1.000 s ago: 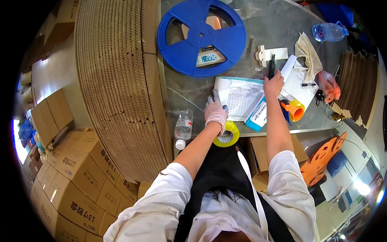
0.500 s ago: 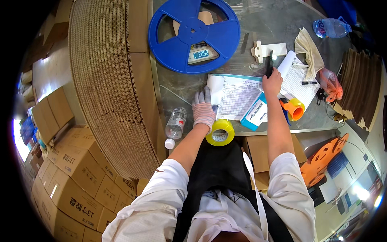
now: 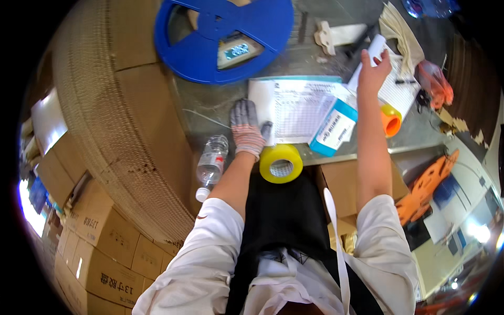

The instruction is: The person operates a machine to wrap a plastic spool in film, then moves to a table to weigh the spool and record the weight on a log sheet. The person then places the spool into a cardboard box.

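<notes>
- Left hand [image 3: 245, 128], in a grey knit glove, lies palm down and flat on the metal table [image 3: 210, 113], fingers spread, gripping nothing; its thumb side touches the left edge of the printed sheet [image 3: 299, 107].
- Right hand [image 3: 374, 71], bare, reaches far across the table and is closed around a white paper roll [image 3: 370, 55]; fingers wrap the tube near its upper end.
- The printed sheet lies flat between the 2 hands, a table of rows on it, its left edge curling up.
- A white and blue box [image 3: 333, 130] rests tilted on the sheet's right side, just beside the right forearm.
- A yellow tape roll [image 3: 281, 164] sits at the near table edge, just right of the left wrist.
- A clear plastic bottle [image 3: 211, 165] lies on its side, left of the left forearm.
- An orange cylinder [image 3: 390, 119] stands right of the right forearm, on a lined paper.
- A large blue reel [image 3: 207, 50] lies flat at the far side; a small device with a lit screen [image 3: 237, 51] shows through its opening.
- A tall stack of corrugated cardboard [image 3: 115, 115] fills the left; brown cartons [image 3: 100, 252] stand below it.
</notes>
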The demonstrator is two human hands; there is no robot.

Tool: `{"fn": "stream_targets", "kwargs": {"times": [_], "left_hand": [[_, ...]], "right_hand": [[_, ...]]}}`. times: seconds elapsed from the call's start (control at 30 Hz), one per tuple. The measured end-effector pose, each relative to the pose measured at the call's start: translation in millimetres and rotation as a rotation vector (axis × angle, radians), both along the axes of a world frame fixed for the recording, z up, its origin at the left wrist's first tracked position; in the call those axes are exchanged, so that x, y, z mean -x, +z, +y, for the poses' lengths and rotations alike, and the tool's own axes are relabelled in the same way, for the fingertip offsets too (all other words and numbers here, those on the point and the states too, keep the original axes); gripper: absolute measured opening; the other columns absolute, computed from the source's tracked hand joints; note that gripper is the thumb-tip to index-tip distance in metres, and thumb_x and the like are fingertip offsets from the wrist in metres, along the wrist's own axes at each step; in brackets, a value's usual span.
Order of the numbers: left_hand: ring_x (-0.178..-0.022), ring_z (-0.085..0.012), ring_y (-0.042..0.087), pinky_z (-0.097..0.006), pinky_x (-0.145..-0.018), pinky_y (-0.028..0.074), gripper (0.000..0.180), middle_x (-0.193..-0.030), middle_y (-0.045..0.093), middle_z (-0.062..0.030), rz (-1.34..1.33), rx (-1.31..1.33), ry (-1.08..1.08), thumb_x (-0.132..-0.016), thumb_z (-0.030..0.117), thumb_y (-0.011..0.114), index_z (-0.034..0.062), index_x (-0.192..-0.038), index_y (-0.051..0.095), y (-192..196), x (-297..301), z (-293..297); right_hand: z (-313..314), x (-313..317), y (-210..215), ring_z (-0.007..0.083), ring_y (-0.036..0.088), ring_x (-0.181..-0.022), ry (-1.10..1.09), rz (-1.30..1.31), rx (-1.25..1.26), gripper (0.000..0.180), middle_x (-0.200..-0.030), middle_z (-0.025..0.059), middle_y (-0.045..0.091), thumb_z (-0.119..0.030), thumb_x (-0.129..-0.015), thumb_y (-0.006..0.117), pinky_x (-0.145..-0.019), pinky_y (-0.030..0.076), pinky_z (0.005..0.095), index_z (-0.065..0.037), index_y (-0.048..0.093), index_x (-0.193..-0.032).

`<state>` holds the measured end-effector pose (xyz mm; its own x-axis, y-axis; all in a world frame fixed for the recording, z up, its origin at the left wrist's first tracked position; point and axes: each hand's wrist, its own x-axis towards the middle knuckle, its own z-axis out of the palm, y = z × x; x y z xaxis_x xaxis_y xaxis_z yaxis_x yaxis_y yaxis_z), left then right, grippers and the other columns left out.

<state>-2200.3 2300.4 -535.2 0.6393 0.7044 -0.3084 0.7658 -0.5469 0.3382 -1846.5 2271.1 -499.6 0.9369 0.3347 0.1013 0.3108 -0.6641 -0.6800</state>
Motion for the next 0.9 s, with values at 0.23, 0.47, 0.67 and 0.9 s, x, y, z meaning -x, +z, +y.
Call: {"fn": "stream_targets", "kwargs": {"times": [0.23,0.47,0.67,0.9], "left_hand": [[-0.136,-0.0370,0.022,-0.048,-0.113,0.013,0.091,-0.144,0.028,-0.0236,0.035,-0.078,-0.027,-0.076,0.044,0.059,-0.0066,-0.141,0.021,2.1,-2.6,-1.6],[-0.136,-0.0372,0.023,-0.048,-0.113,0.013,0.088,-0.143,0.029,-0.0242,0.015,-0.182,-0.068,-0.078,0.045,0.053,-0.0076,-0.141,0.021,-2.7,-3.1,-4.0],[-0.135,-0.0395,0.023,-0.049,-0.113,0.013,0.089,-0.144,0.028,-0.0262,-0.038,-0.241,-0.060,-0.077,0.043,0.057,-0.0073,-0.141,0.020,-10.4,-0.3,-8.9],[-0.135,-0.0398,0.023,-0.050,-0.113,0.011,0.090,-0.142,0.029,-0.0272,-0.037,-0.213,-0.041,-0.076,0.040,0.058,-0.0093,-0.140,0.019,-5.3,-3.9,-10.9]], "right_hand": [[-133.6,150.5,17.7,0.0401,0.036,-0.125,0.183,-0.170,0.342,0.096,-0.140,0.0237,0.033,-0.032,-0.061,0.084,-0.103,0.032,0.0484,-0.004,0.034,-0.138],[-134.4,197.7,18.8,0.0436,0.031,-0.129,-0.010,0.064,0.344,0.095,-0.149,0.0258,0.017,-0.021,-0.063,0.075,-0.103,0.030,0.0490,-0.009,0.025,-0.143],[-119.1,129.1,50.9,0.0429,0.038,-0.123,0.174,-0.214,0.263,0.086,-0.144,0.0257,0.028,-0.021,-0.061,0.076,-0.099,0.034,0.0479,-0.010,0.036,-0.137],[-108.4,-38.5,12.2,0.0381,0.037,-0.128,0.107,-0.262,0.045,0.058,-0.136,0.0240,0.041,-0.028,-0.087,0.060,-0.105,0.030,0.0437,-0.006,0.039,-0.136]]}}
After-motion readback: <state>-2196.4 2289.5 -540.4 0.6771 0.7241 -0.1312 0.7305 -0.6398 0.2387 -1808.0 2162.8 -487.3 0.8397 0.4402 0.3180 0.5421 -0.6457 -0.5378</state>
